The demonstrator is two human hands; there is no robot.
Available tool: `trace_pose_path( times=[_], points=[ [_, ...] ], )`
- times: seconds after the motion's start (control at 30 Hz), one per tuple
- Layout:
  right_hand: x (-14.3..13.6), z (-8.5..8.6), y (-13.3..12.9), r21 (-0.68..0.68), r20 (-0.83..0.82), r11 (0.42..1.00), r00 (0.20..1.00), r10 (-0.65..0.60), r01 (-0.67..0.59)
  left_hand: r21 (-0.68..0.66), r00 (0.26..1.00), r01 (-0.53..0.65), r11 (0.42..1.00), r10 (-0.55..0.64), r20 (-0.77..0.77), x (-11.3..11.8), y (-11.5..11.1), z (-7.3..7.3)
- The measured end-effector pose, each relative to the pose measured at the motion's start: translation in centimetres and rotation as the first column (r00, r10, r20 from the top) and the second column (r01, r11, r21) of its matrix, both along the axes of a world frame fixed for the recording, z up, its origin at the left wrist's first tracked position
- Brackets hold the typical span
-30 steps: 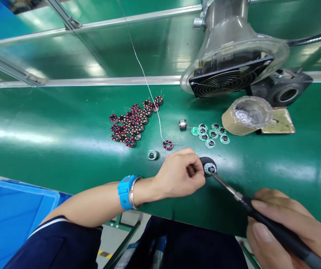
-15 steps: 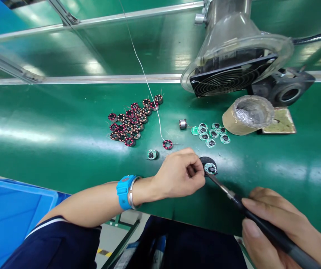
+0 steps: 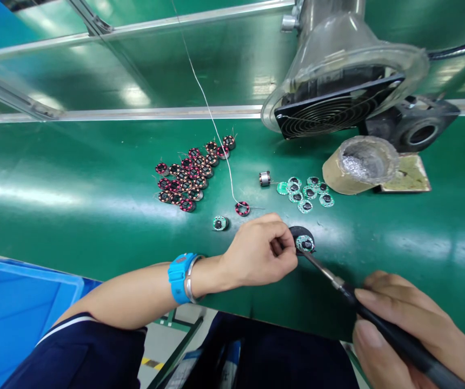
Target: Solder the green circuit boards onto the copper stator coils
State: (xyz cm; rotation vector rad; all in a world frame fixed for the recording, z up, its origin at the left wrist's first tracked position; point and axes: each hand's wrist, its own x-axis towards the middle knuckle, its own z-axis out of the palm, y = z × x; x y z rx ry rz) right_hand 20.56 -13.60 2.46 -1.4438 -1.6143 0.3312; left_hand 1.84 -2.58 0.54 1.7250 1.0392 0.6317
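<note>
My right hand (image 3: 414,329) grips the black handle of a soldering iron (image 3: 382,324). Its tip meets the lower edge of a round green circuit board (image 3: 305,243), on which a black blob sits. Beneath that board is a round black base (image 3: 296,231). Against the board's left edge, my left hand (image 3: 263,248) is closed in a pinch; what lies between its fingertips is hidden. Just beyond it, a thin solder wire (image 3: 220,138) hangs down to a red-wound motor coil (image 3: 242,208). Left of that, another board-topped coil (image 3: 220,223) rests on the green bench.
Several wound motor coils (image 3: 192,175) stand grouped at left. Loose round boards (image 3: 309,192) lie beside a single silver-sided coil (image 3: 265,179). A tan cup (image 3: 340,175), a sponge tray (image 3: 409,175) and a fan-fitted extraction hood (image 3: 341,105) occupy the right. A blue bin (image 3: 25,324) sits lower left.
My right hand and the iron's handle have shifted slightly right, while the tip stays at the board's edge. My left hand holds its place.
</note>
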Motion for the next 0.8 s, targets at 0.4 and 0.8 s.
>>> trace_pose_path(
  times=[0.4, 0.8],
  points=[
    [0.7, 0.0, 0.2, 0.045, -0.075, 0.998, 0.996, 0.056, -0.053, 0.031, 1.0, -0.003, 1.0, 0.003, -0.006, 0.1, -0.1, 0.0],
    [-0.3, 0.4, -0.2, -0.047, -0.188, 0.997, 0.98, -0.07, 0.062, -0.008, 0.999, -0.009, 1.0, 0.01, 0.048, 0.0, -0.1, 0.0]
  ],
)
